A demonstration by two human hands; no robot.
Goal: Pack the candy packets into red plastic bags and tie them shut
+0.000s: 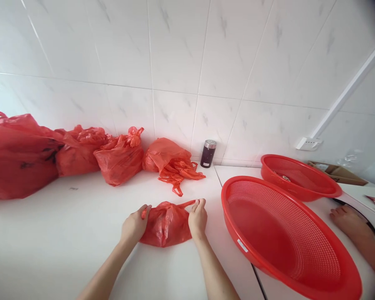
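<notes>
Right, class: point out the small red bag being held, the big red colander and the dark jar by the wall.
small red bag (166,225), head view, middle of its crinkled body
red colander (268,225), head view, bare mesh floor
dark jar (208,156), head view, its dark side

Head view, near, facing counter (65,233), perhaps downward.

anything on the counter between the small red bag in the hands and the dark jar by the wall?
Head view: between the small red bag and the dark jar lies a flattened red bag with loose handles; otherwise bare white counter.
</notes>
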